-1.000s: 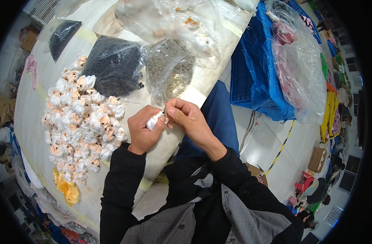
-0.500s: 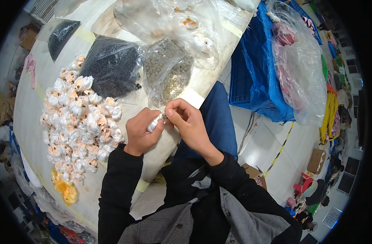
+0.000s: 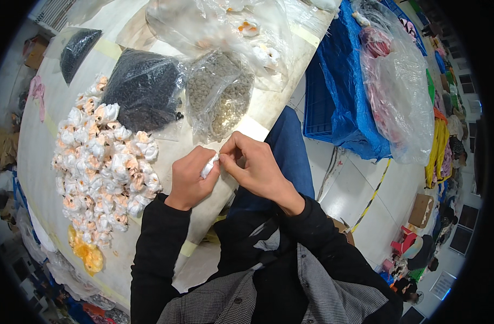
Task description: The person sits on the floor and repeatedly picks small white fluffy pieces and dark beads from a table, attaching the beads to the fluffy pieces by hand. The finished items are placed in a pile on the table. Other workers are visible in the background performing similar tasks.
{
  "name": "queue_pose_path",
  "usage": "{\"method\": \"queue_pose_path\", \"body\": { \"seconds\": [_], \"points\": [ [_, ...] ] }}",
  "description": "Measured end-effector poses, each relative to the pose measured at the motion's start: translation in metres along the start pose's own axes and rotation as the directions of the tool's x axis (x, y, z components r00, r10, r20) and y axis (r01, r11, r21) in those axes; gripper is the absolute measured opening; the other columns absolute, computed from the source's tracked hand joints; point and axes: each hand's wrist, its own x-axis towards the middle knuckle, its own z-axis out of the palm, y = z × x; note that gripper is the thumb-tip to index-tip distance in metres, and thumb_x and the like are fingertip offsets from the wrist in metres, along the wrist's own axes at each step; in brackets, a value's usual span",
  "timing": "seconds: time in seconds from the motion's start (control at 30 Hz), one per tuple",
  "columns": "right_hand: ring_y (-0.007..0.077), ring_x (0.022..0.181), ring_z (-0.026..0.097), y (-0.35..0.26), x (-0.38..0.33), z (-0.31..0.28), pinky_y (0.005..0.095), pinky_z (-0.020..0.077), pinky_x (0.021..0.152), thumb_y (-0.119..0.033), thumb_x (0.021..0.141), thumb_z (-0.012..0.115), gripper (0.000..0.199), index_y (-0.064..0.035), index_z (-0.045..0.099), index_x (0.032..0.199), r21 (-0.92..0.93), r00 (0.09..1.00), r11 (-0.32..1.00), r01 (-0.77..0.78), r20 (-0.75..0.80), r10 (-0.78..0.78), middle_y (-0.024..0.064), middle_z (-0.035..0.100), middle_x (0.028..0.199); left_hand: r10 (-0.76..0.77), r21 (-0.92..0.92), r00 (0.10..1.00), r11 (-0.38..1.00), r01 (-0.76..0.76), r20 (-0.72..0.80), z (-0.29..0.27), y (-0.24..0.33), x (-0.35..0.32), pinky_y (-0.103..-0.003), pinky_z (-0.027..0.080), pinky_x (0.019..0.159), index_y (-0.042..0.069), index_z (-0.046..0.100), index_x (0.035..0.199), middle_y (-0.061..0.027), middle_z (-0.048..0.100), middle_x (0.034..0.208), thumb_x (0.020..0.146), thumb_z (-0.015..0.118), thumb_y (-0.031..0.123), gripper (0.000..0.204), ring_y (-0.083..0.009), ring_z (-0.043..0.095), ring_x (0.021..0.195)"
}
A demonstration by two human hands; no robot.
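Observation:
My left hand (image 3: 191, 179) is closed around a small white fabric piece (image 3: 209, 166), part of which shows between thumb and fingers. Thumb and forefinger of my right hand (image 3: 254, 163) pinch together at the upper end of that piece; whatever sits in the pinch is too small to make out. Left of my hands lies a heap of small white and peach fabric pieces (image 3: 104, 167). Just beyond my fingers rests a clear plastic bag of small greyish-beige parts (image 3: 217, 94), and beside it a bag of small black parts (image 3: 144, 89).
A second bag of black parts (image 3: 79, 54) lies at the far left. Large clear plastic (image 3: 203, 24) with white and orange pieces covers the table's far end. Yellow pieces (image 3: 86, 251) sit near the heap. Right of the table stands a blue crate (image 3: 318, 116) with blue sheeting.
My hands have stayed close together, the right fingertips drawing in against the white piece. The view has shifted slightly.

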Motion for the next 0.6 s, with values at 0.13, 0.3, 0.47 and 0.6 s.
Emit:
{"method": "queue_pose_path", "body": {
  "seconds": [0.13,0.3,0.47,0.6],
  "points": [
    [0.0241,0.068,0.065,0.003,0.003,0.001,0.0358,0.052,0.064,-0.006,0.093,0.07,0.011,-0.0008,0.06,0.095,-0.035,0.999,0.999,0.004,0.034,-0.003,0.0134,0.063,0.08,-0.013,-0.014,1.0,1.0,0.013,0.023,0.002,-0.001,0.001,-0.042,0.051,0.061,0.002,0.067,0.098,-0.0152,0.063,0.084,0.083,0.072,0.003,0.016,-0.0369,0.065,0.07],
    [0.0272,0.069,0.066,0.005,0.01,-0.003,0.0378,0.0515,0.064,-0.004,0.094,0.069,0.011,-0.0003,0.059,0.096,-0.047,0.992,0.998,0.035,0.122,-0.029,0.0149,0.063,0.079,-0.015,-0.004,0.999,1.0,0.015,0.041,0.0,-0.002,0.0,-0.039,0.051,0.062,0.001,0.068,0.097,-0.0153,0.064,0.083,0.085,0.071,0.003,0.013,-0.0358,0.066,0.07],
    [0.0142,0.064,0.059,0.012,0.011,-0.009,0.0303,0.0459,0.06,-0.006,0.097,0.07,0.01,-0.0005,0.061,0.098,-0.015,0.982,0.996,0.088,0.17,-0.084,0.0083,0.064,0.075,0.006,-0.033,0.998,0.999,-0.004,0.061,-0.002,-0.002,0.002,-0.039,0.05,0.062,0.0,0.068,0.099,-0.016,0.064,0.082,0.086,0.07,0.003,0.013,-0.0362,0.066,0.07],
    [0.0156,0.065,0.06,0.012,0.014,-0.006,0.0303,0.0467,0.061,-0.007,0.097,0.07,0.01,-0.0009,0.062,0.097,-0.037,0.977,0.989,0.141,0.164,-0.133,0.009,0.064,0.077,0.016,-0.012,0.998,1.0,-0.015,0.064,-0.003,-0.003,0.0,-0.041,0.051,0.063,0.001,0.067,0.099,-0.0165,0.064,0.085,0.085,0.071,0.003,0.015,-0.0383,0.066,0.073]
  ]
}}
